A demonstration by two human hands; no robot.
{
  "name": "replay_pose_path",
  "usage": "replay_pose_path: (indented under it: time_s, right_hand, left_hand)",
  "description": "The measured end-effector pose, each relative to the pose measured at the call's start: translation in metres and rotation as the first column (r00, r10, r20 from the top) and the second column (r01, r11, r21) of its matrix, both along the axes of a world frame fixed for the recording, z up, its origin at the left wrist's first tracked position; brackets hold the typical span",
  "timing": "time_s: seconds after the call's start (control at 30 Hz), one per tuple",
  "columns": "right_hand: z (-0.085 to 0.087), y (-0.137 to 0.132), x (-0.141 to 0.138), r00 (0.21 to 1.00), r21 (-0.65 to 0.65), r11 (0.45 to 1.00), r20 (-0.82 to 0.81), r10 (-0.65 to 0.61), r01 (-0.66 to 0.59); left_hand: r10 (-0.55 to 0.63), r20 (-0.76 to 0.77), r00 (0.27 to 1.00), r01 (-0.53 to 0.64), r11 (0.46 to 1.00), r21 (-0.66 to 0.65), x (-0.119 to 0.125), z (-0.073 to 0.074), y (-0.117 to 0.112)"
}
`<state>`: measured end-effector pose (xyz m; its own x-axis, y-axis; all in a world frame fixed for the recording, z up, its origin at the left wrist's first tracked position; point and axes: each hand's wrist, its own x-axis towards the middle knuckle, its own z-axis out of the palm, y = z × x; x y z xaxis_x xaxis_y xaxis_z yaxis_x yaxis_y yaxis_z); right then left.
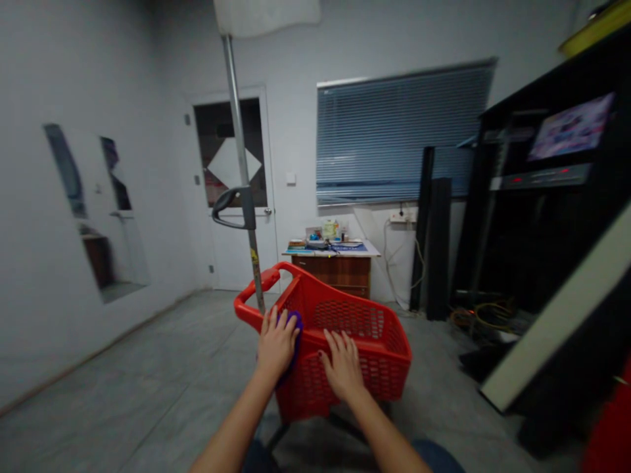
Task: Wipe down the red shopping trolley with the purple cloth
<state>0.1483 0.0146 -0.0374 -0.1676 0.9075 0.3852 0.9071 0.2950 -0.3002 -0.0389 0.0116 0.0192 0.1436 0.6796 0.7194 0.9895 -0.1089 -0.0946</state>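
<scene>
In front of me stands a red plastic shopping cart [340, 292] with perforated sides and a looped push handle at its left end. My left hand [279, 341] presses a purple cloth [296, 322] against the cart's near side by the handle, its fingers over the cloth; most of the cloth is hidden under the hand. Further right, my right hand [344, 364] rests on the upper rim and near side of the basket. Its fingers are stretched and apart, holding nothing.
A metal pole [236, 118] with a grey handle rises behind the cart handle. Beyond are a cluttered wooden cabinet [335, 270], a white door [241, 263] and a blind-covered window [394, 138]. At right stand a black rack [537, 243], loose cables and a leaning pale panel [557, 315].
</scene>
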Motion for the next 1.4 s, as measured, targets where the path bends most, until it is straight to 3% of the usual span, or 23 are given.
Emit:
replay_pose_path:
  time_s: [0.13,0.23,0.4,0.5,0.7,0.8,0.97,1.07,1.17,1.27,1.4]
  right_hand:
    - [-0.003,-0.005,-0.012,1.000,-0.015,1.000,0.001,0.005,-0.005]
    - [0.001,-0.005,-0.010,1.000,-0.029,1.000,0.012,0.002,-0.001]
    - [0.005,0.002,0.005,1.000,-0.027,1.000,0.026,0.007,-0.007]
    - [0.004,0.008,0.011,1.000,-0.028,1.000,0.028,-0.004,0.005]
    - [0.005,0.012,0.015,0.999,-0.061,0.998,0.046,0.004,-0.002]
    - [0.010,0.012,0.021,0.998,-0.074,0.997,0.051,0.028,-0.024]
    - [0.014,0.012,0.038,0.993,-0.081,0.995,0.092,0.070,-0.062]
    - [0.011,0.010,0.040,0.991,-0.076,0.994,0.099,0.089,-0.082]
    - [0.007,0.006,0.033,0.994,-0.065,0.996,0.086,0.066,-0.060]
    - [0.004,0.005,0.027,0.994,-0.065,0.996,0.086,0.061,-0.055]
    - [0.007,0.004,0.030,0.993,-0.081,0.995,0.094,0.068,-0.060]
  left_hand:
    - [-0.067,-0.003,0.998,0.067,0.996,-0.055,0.019,-0.013,0.002]
    - [-0.127,-0.036,0.991,0.122,0.985,-0.119,0.031,-0.014,0.007]
    - [-0.047,-0.051,0.998,0.044,0.997,-0.067,0.006,0.003,0.006]
    - [-0.014,-0.029,0.999,0.013,1.000,-0.026,-0.003,0.006,0.004]
    - [-0.074,-0.007,0.997,0.073,0.994,-0.075,0.042,-0.016,0.015]
    - [-0.131,-0.027,0.991,0.127,0.984,-0.123,0.053,-0.017,0.018]
    - [-0.074,-0.012,0.997,0.072,0.994,-0.083,0.018,0.001,0.013]
    - [-0.010,0.014,1.000,0.010,0.999,-0.031,0.006,0.002,0.009]
    - [0.001,0.018,1.000,0.000,1.000,-0.027,0.023,-0.012,0.009]
    - [-0.060,0.009,0.998,0.060,0.996,-0.064,0.053,-0.028,0.010]
    - [-0.123,0.000,0.992,0.122,0.987,-0.103,0.061,-0.028,0.012]
